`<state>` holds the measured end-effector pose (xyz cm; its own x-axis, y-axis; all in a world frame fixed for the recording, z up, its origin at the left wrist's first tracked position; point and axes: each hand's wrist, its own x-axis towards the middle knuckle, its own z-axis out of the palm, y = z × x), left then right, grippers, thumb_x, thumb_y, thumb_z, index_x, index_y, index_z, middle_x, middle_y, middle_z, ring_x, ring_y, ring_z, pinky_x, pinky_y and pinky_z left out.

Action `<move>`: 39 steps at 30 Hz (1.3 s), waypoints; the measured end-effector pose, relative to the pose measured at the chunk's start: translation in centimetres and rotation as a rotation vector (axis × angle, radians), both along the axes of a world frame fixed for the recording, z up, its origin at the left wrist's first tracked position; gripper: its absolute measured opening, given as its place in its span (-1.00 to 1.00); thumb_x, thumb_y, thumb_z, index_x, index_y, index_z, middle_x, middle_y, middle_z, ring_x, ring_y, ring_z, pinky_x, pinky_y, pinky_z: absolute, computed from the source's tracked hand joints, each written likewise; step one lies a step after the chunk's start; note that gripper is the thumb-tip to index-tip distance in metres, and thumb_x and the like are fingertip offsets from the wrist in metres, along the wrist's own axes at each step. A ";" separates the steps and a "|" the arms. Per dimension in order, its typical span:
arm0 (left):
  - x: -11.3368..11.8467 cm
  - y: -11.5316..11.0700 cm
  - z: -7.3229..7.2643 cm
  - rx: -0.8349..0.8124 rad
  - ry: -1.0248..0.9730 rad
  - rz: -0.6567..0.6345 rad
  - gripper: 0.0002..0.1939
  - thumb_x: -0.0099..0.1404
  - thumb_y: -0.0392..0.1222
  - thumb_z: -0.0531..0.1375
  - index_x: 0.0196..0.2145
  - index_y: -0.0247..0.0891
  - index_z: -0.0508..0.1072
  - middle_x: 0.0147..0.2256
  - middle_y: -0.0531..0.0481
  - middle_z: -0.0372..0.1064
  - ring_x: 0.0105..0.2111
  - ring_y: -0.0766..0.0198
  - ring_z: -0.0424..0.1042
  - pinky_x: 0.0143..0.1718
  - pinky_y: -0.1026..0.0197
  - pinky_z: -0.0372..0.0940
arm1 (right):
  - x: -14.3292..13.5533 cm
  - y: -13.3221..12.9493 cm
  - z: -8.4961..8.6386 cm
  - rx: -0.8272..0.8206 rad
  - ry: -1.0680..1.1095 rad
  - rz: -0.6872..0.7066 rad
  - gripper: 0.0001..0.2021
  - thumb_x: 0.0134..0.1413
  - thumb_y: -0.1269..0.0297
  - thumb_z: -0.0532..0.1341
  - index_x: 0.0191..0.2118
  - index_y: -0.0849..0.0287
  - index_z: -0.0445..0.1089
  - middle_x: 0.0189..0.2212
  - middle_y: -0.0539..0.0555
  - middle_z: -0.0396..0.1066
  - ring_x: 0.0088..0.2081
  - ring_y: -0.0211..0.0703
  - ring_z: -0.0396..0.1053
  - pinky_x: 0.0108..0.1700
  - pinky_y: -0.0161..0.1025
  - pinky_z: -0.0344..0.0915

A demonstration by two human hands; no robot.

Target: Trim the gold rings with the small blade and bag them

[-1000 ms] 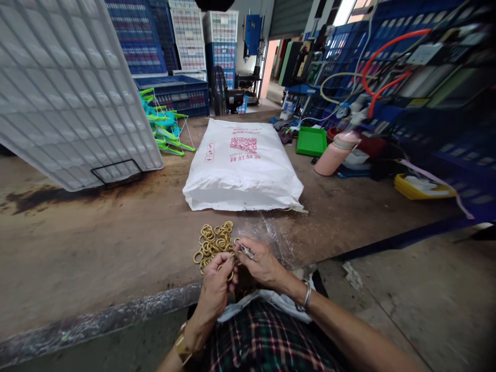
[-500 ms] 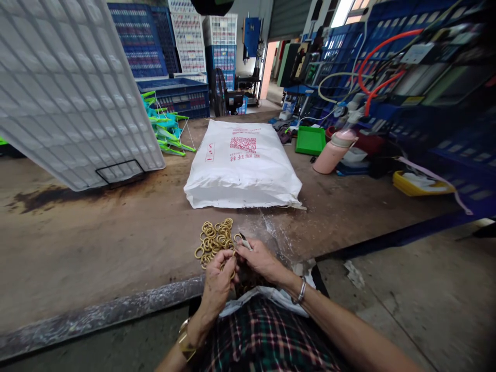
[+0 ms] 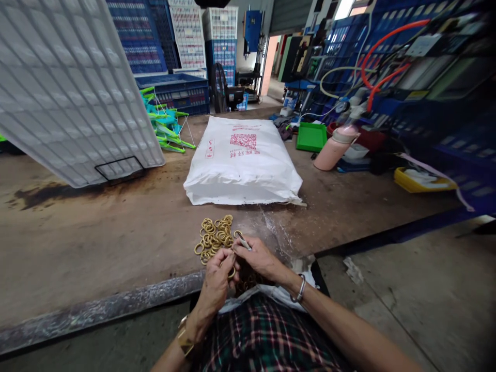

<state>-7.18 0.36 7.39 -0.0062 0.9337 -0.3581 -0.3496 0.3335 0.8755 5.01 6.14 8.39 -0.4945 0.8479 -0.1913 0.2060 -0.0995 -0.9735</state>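
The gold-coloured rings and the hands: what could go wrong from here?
The pile of rings lies loose near the table edge; a nudge from the left hand might scatter some off. The slim object in the right hand looks metallic; it might slip and scratch the left hand.

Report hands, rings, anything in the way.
Left hand holds golden ring. Right hand holds slim tool. Ring pile beyond. White sack farther back, clear of hands.
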 end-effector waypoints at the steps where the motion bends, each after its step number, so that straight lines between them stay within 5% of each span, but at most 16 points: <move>1: 0.0 0.0 0.1 -0.011 -0.011 -0.001 -0.69 0.12 0.05 0.18 -0.46 -0.26 0.25 -0.58 0.16 0.23 -0.69 0.51 0.17 -0.73 0.46 -0.05 | 0.0 0.0 0.0 0.001 0.001 0.001 -0.82 0.05 0.21 0.06 -0.44 0.20 0.27 -0.59 -0.06 0.30 -0.54 -0.31 0.24 -0.48 -0.37 0.13; 9: 0.2 0.0 0.8 -0.068 -0.038 0.030 -0.66 0.06 0.05 0.22 -0.45 -0.26 0.24 -0.56 0.17 0.22 -0.68 0.53 0.16 -0.71 0.48 -0.06 | 0.6 0.0 -0.1 0.274 -0.207 -0.064 -0.81 0.09 0.33 -0.03 -0.37 0.20 0.30 -0.58 -0.04 0.28 -0.53 -0.31 0.18 -0.45 -0.38 0.10; 15: 0.2 -0.1 0.6 -0.029 0.000 0.038 -0.66 0.08 0.07 0.20 -0.45 -0.26 0.24 -0.57 0.16 0.24 -0.67 0.51 0.17 -0.70 0.48 -0.05 | 1.3 -1.1 -0.5 0.634 -0.508 0.155 -0.85 -0.11 0.51 0.01 -0.46 0.19 0.28 -0.52 0.02 0.33 -0.50 -0.28 0.18 -0.40 -0.35 0.06; 28: 0.3 -1.0 0.8 -0.002 0.071 0.012 -0.64 0.08 0.11 0.18 -0.50 -0.25 0.23 -0.63 0.16 0.25 -0.73 0.51 0.14 -0.74 0.45 -0.09 | 1.0 -1.6 -0.2 0.608 -0.809 0.226 -0.76 -0.04 0.49 0.00 -0.27 0.22 0.35 -0.41 0.11 0.44 -0.46 -0.22 0.31 -0.43 -0.32 0.04; 34: 0.7 -2.0 2.3 -0.034 -0.119 -0.097 -0.67 0.08 0.06 0.22 -0.47 -0.25 0.25 -0.60 0.14 0.26 -0.71 0.49 0.19 -0.76 0.45 -0.08 | 2.8 0.5 -0.6 0.580 -0.961 0.053 -0.75 0.07 0.45 -0.04 -0.19 0.26 0.33 -0.48 0.12 0.42 -0.49 -0.20 0.31 -0.44 -0.30 0.04; 39: 0.5 -1.6 1.5 -0.141 -0.341 -0.002 -0.65 0.03 0.02 0.27 -0.47 -0.27 0.24 -0.50 0.02 0.36 -0.62 0.42 0.32 -0.78 0.47 -0.09 | 2.0 2.0 -0.6 0.659 -0.929 -0.069 -0.83 0.14 0.31 0.00 -0.24 0.19 0.29 -0.41 0.10 0.43 -0.41 -0.19 0.35 -0.39 -0.31 0.07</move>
